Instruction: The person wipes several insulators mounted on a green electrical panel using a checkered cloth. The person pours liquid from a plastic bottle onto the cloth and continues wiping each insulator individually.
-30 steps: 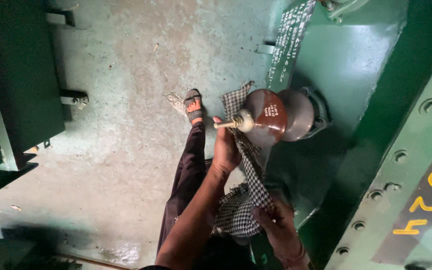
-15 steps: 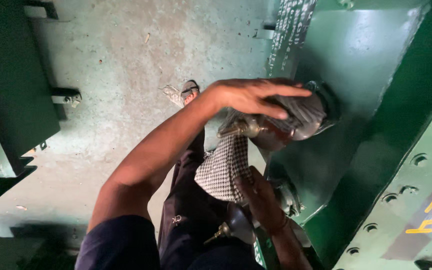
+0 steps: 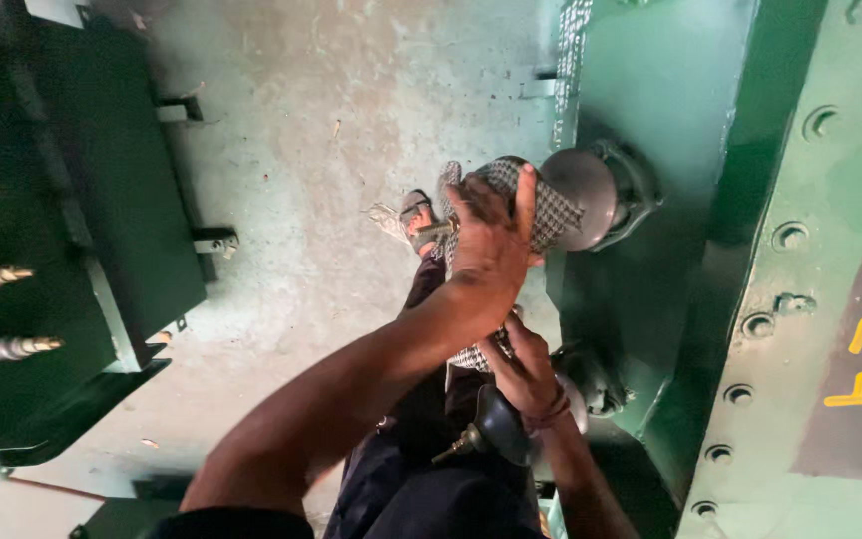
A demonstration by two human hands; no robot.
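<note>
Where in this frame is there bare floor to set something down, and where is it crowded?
Bare concrete floor lies between the dark green cabinet and the green tank wall. It is crowded where the left hand presses a checked cloth and the right hand sits below.

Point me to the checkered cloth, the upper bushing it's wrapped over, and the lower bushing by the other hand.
checkered cloth (image 3: 556, 215): head view, on the part stretched over the bushing.
upper bushing (image 3: 589, 185): head view, bare grey shed.
lower bushing (image 3: 499, 427): head view, dark rounded body.

There are two hands, a left hand (image 3: 486, 235) and a right hand (image 3: 526, 364), one checked cloth (image 3: 551, 210), two round knobs (image 3: 591, 195), and one sandal (image 3: 416, 212).
</note>
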